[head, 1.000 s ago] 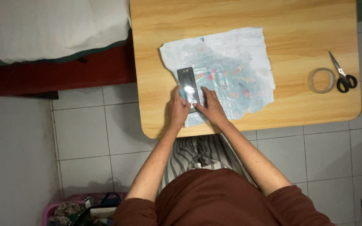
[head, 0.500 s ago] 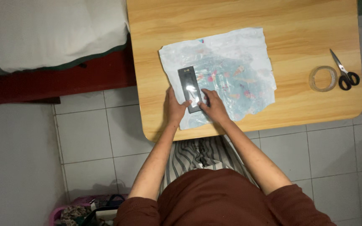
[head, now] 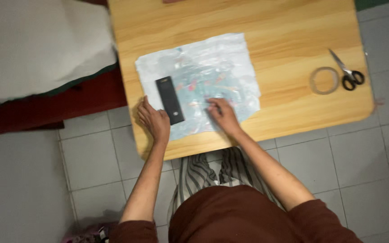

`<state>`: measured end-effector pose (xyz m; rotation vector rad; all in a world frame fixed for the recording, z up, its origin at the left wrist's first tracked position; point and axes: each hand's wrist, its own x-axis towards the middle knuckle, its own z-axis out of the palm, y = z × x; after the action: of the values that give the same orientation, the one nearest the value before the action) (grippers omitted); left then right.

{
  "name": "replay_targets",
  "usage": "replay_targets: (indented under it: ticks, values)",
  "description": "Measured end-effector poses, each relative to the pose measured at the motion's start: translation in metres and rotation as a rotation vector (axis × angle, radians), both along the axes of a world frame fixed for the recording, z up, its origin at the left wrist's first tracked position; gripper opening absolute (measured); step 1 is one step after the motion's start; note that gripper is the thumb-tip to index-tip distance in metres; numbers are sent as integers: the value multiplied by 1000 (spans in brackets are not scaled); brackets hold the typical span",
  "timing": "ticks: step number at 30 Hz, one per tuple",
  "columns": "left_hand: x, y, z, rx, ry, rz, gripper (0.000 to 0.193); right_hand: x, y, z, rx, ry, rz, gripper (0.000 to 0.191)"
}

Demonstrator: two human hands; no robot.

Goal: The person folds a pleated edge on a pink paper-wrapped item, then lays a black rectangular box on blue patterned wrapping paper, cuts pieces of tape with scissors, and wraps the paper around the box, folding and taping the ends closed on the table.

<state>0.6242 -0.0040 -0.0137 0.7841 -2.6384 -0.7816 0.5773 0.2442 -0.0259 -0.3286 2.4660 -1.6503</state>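
Note:
A crinkled sheet of pale wrapping paper (head: 212, 67) with small coloured marks lies flat on the wooden table (head: 275, 27). On its left part rests a slim black rectangular box (head: 169, 100). My left hand (head: 154, 119) lies at the sheet's near left corner, its fingers touching the box's near end. Palm down on the sheet's near middle, to the right of the box, is my right hand (head: 221, 114). Neither hand holds anything.
A roll of clear tape (head: 323, 80) and black-handled scissors (head: 348, 74) lie near the table's right edge. A white cushion (head: 37, 45) on a dark red base sits left of the table. Grey tiled floor surrounds it.
Both hands were together on the black box; now they have come apart. My right hand has slid right onto the paper, and my left stays by the box's near end.

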Motion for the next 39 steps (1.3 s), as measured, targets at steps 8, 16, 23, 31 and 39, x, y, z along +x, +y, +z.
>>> replay_targets:
  ticks: [8, 16, 23, 31, 39]
  values:
    - [-12, 184, -7, -27, 95, -370, 61, -40, 257, 32, 640, 414, -321, 36]
    - [-26, 381, -6, 114, 52, -401, 51, -87, 419, 32, 719, 552, 137, 17]
    - [-40, 490, 33, 530, 271, -375, 27, -80, 417, 43, -118, -299, 65, 16]
    - [-46, 517, 63, 956, 165, -484, 39, -66, 434, 103, -540, -602, 37, 17]
    - [-34, 510, 79, 965, 268, -622, 34, -72, 451, 121, -713, -807, -90, 14]
